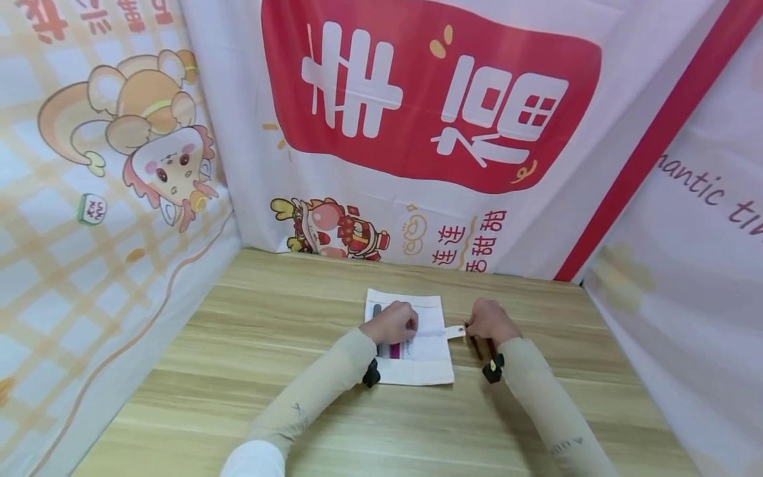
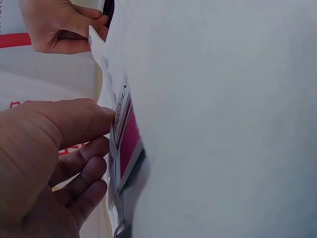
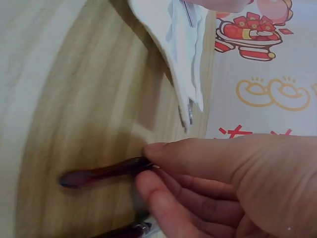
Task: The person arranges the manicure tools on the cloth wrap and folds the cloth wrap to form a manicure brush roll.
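A white fabric case [image 1: 426,372] lies opened out on the table, its strap with a snap pointing right. My left hand [image 1: 393,322] is over the case; in the left wrist view its thumb and curled fingers [image 2: 81,168] pinch the edge of an inner layer. Beside them a card with a pink band [image 2: 131,141] sits in the case. To the right of the strap, my right hand [image 1: 491,320] pinches one end of a slim dark-red stick [image 3: 99,172] with a flattened, rounded tip. Below it lies a second dark slender item [image 3: 126,231], partly cut off by the frame.
The wooden tabletop [image 1: 286,305] stretches around the case. Printed cloth walls stand at the back [image 1: 334,165], left [image 1: 119,265] and right [image 1: 673,265]. A dark grey item [image 1: 377,310] shows at the case's left side.
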Demonstrator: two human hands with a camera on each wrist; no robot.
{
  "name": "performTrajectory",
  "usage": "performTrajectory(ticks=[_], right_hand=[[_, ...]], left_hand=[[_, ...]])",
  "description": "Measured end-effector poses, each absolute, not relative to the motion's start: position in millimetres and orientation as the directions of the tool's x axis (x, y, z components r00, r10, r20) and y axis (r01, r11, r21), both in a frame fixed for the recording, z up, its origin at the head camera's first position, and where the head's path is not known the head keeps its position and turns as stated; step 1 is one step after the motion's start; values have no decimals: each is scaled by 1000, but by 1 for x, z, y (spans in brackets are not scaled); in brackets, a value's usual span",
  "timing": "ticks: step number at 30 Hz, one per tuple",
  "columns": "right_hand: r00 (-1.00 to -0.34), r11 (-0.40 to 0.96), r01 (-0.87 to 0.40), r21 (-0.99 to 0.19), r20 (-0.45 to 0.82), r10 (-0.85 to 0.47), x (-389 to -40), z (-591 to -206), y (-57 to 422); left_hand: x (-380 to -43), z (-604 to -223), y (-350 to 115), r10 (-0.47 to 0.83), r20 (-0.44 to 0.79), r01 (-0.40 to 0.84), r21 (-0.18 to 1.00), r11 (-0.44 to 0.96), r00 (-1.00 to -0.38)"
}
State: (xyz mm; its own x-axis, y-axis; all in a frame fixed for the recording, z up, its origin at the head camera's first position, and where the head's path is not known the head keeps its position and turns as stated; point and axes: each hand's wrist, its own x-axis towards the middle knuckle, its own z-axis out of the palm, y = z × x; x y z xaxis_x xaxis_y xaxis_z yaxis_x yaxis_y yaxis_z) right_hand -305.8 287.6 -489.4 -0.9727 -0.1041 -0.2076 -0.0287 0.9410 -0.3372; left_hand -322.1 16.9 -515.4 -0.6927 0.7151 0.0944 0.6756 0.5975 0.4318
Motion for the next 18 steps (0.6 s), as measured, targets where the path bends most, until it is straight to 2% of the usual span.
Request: performTrajectory(ticks=[6, 18], right_hand=[[-964, 921, 54, -386, -259, -52, -313, -489, 288], [-971, 896, -31, -442, -198, -131, -320, -482, 299]], left_hand=[[-322, -516, 18, 721, 94, 682, 426, 594, -687], [-321, -515, 19, 692, 32, 620, 476, 624, -721]])
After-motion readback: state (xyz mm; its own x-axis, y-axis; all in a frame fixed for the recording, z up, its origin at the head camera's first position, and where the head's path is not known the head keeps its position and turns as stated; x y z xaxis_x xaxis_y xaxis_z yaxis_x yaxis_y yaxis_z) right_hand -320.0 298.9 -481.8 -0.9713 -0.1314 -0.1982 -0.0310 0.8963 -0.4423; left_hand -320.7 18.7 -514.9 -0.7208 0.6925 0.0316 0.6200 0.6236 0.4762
